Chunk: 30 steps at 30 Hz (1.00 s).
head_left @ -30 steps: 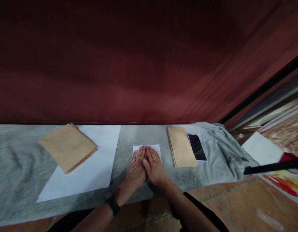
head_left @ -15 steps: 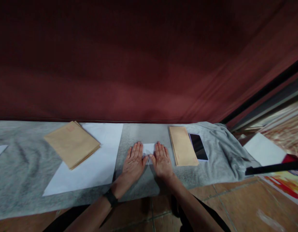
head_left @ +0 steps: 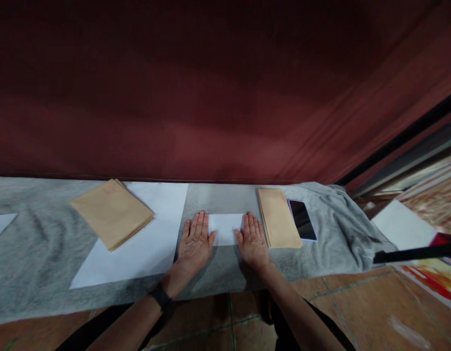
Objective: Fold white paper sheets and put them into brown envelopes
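Your left hand (head_left: pixel 193 246) and right hand (head_left: pixel 253 246) are open and flat, not gripping anything, at the two ends of the small white paper (head_left: pixel 227 230), which lies on the gray cloth (head_left: pixel 31 273) and looks smooth in the middle, though I can't tell if it is folded or has more left to do. One pile of brown envelopes (head_left: pixel 111 212) sits on a big white sheet (head_left: pixel 137 258), and another brown pile (head_left: pixel 280 219) is between your right hand and the phone (head_left: pixel 302 219); I can't see inside either.
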Each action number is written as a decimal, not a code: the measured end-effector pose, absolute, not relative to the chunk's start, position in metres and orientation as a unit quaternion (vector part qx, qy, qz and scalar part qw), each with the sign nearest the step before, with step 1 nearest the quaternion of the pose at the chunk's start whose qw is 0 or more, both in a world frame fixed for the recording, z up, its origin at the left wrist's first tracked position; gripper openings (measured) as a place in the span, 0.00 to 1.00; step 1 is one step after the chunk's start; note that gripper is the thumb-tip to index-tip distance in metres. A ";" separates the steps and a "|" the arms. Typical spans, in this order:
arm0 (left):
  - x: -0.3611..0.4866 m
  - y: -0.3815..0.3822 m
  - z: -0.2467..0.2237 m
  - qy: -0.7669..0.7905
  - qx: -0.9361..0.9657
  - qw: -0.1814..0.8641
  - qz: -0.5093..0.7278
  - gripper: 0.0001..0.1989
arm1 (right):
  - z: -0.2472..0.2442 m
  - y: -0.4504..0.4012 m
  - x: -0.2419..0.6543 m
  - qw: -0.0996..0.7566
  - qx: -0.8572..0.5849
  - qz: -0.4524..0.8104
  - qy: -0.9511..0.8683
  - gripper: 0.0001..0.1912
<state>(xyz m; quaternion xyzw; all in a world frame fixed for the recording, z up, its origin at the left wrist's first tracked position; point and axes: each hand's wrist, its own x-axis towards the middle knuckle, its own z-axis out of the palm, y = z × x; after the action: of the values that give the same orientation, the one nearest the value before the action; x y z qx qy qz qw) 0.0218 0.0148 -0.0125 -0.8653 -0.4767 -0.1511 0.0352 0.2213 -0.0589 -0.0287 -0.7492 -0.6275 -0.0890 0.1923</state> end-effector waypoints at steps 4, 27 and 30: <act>0.021 0.013 -0.009 -0.472 -0.862 0.029 -0.182 0.30 | -0.022 -0.066 0.217 0.222 -0.741 -0.096 -0.626 0.33; 0.003 -0.034 -0.012 -0.375 -0.916 0.009 -0.142 0.36 | -0.015 -0.128 0.192 0.169 -0.689 -0.082 -0.700 0.41; 0.002 -0.033 -0.011 -0.391 -0.911 0.018 -0.131 0.37 | -0.017 -0.130 0.194 0.169 -0.696 -0.103 -0.690 0.41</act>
<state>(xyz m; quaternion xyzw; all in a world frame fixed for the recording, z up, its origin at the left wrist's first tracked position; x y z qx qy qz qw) 0.0016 -0.0334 -0.0114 -0.9109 -0.3908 -0.1313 0.0175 0.1942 -0.1304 -0.0170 -0.6959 -0.6904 -0.1030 0.1687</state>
